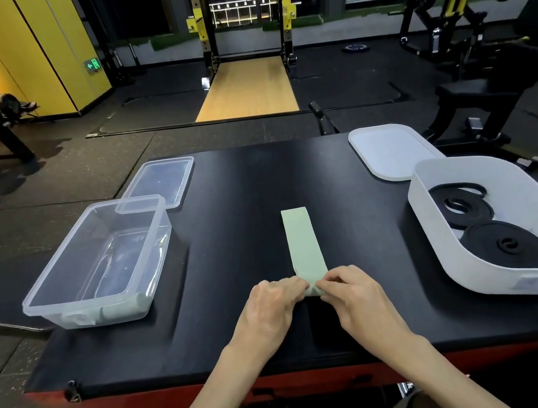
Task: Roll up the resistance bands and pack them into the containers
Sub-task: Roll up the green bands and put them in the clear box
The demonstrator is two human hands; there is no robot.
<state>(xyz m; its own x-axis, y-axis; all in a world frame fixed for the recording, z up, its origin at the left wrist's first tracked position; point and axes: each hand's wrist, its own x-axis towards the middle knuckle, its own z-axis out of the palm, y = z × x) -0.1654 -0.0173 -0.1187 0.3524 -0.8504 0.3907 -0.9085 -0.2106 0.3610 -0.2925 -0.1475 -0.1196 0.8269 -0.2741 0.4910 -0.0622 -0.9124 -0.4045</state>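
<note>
A pale green resistance band (302, 240) lies flat on the black table, running away from me. Its near end is curled into a small roll between my hands. My left hand (270, 310) and my right hand (353, 295) both pinch that rolled end with their fingertips. A clear plastic container (49, 297) stands at the left, with pale green rolled bands (116, 310) along its near wall. A white tub (536, 194) at the right holds two coiled black bands (505, 248).
A clear lid (160, 181) lies behind the clear container, and a white lid (391, 148) behind the white tub. The table (241, 187) has a red front edge. Gym racks, benches and dumbbells stand on the floor beyond.
</note>
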